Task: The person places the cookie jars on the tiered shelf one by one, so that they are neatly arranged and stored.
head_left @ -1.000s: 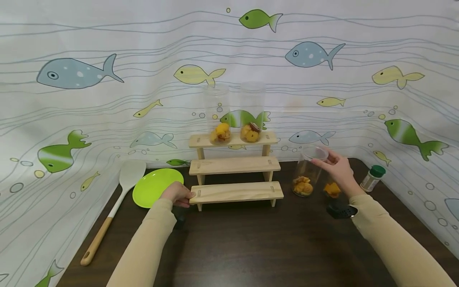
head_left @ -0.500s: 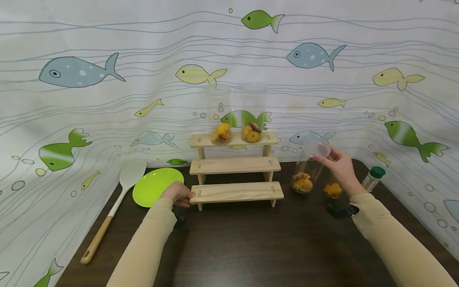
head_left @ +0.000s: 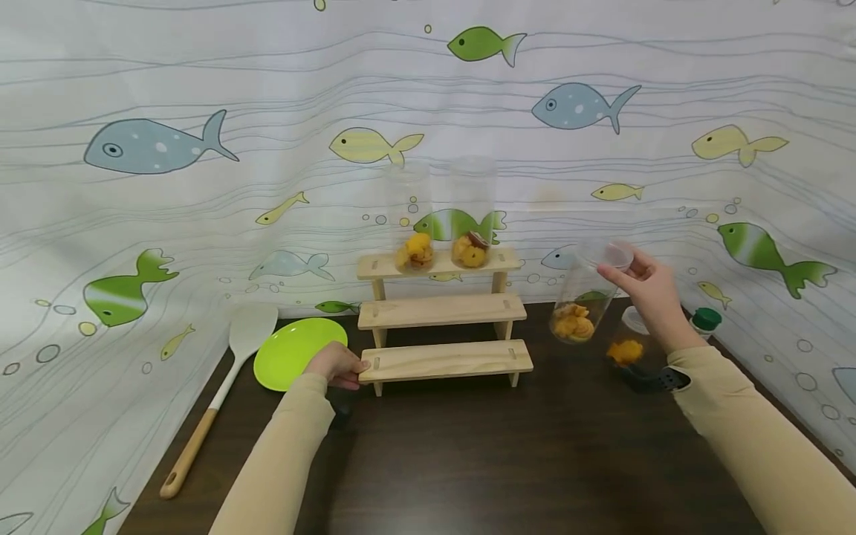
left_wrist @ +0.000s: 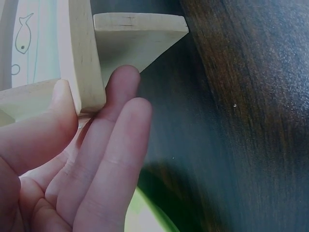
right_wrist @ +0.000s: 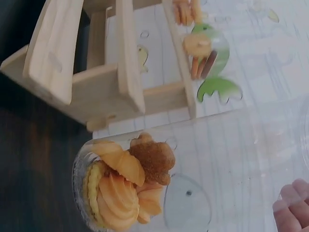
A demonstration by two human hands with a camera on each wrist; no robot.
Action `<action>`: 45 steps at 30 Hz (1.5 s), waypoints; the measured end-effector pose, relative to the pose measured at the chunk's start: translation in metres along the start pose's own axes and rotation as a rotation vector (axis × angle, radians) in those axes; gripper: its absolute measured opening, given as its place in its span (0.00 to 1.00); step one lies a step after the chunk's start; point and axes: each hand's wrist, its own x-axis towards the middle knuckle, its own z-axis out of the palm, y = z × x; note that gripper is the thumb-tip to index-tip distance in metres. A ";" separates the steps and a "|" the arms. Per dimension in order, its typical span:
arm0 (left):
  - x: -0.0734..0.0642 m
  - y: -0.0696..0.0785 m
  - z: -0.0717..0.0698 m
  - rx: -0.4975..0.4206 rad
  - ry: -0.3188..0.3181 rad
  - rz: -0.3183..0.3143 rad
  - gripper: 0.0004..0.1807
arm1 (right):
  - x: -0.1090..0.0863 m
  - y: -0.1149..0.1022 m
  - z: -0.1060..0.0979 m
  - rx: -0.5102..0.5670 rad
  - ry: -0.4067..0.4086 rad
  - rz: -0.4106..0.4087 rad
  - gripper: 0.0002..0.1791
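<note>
My right hand (head_left: pixel 645 286) grips a clear plastic jar (head_left: pixel 591 282) near its top, thumb in front and fingers behind. The jar leans slightly, its base raised off the table, with cookies (right_wrist: pixel 125 186) gathered at the bottom. My left hand (head_left: pixel 336 365) pinches the left end of the lowest step of a three-tier wooden rack (head_left: pixel 444 362). In the left wrist view the thumb (left_wrist: pixel 53 121) lies against one face of the board, fingers beneath it. Two more clear jars (head_left: pixel 409 212) with cookies stand on the top step; the two lower steps hold nothing.
Behind my right wrist stands another clear jar (head_left: pixel 634 321) with orange snacks, then a green-capped shaker bottle (head_left: pixel 706 319). At left lie a lime-green plate (head_left: pixel 294 357) and a long turner (head_left: pixel 217 394) with a wooden handle. A fish-patterned sheet (head_left: pixel 267 96) encloses the dark table (head_left: pixel 481 461).
My right hand has raised the jar off the table, moving it up and slightly to the right. The left hand keeps its hold on the rack.
</note>
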 end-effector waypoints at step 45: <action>-0.008 0.003 0.002 -0.045 0.007 0.009 0.17 | 0.026 -0.073 0.123 0.326 -0.147 -0.142 0.34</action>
